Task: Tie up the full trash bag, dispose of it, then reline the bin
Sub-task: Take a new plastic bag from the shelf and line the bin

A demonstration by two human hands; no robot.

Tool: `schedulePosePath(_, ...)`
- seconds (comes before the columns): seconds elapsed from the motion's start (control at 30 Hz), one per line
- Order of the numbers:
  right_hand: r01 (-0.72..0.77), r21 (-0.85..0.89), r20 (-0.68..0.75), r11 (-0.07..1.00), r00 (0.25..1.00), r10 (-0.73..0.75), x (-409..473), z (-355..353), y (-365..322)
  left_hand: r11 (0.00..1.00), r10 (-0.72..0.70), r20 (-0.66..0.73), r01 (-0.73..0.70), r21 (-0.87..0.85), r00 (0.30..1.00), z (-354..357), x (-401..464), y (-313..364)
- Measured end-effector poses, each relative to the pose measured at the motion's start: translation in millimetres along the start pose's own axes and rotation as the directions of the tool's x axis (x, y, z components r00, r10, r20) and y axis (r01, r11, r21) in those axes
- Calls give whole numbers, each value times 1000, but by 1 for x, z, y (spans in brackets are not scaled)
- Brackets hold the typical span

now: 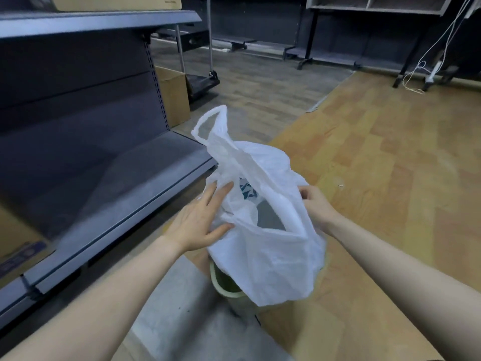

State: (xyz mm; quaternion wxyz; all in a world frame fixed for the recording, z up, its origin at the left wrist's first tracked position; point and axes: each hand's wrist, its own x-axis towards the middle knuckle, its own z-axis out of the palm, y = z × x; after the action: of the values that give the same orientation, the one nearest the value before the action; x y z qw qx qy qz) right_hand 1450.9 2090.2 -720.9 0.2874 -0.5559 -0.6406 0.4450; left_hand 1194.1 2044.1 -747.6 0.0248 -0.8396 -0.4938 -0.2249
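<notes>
Bag (265,246), white, thin plastic, handle-type, is being held open over a pale green bin (230,287) on the wood-pattern floor (390,165), beside the low grey shelf (125,183). Most of the bin is hidden under the plastic; only a section of rim is showing. One handle loop (209,121) is sticking up on the far side. Something dark and printed is showing through the mouth; cannot tell what.

Left hand (200,220): fingers mostly extended, thumb pressing film against them, a loose pinch on the left side of the mouth. Right hand (315,201): fingers curled, pinching the right edge of the mouth.

Judgement: relining step, bag looking almost empty and light.

Notes for doing it well:
- be spreading the mouth wider than the rim before lowering;
- be pushing the bottom down into the bin so air is escaping;
- be folding the edge over the rim evenly all round, leaving both handles outside;
- thin film is likely tearing if tugged hard.
</notes>
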Motion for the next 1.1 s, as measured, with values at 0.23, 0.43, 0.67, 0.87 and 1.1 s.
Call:
schedulePosePath(0.23,-352,258,401,900,886,232,-6,24,9,998,-55,77,58,-33,996,13,7,14)
schedulePosePath(0.43,-371,-229,433,900,789,435,-3,20,27,995,75,120,-82,55,990,25,5,17)
schedulePosePath(0.67,125,146,-331,981,941,-71,10,-11,-5,1000,-22,170,24,-9,985,35,16,19)
schedulePosePath(0.87,323,-395,-27,860,932,-362,-2,9,-15,998,41,137,-33,-57,990,39,20,31)
schedulePosePath(1.1,129,-854,262,503,944,202,2,28,35,989,-25,415,-37,140,910,36,7,31)
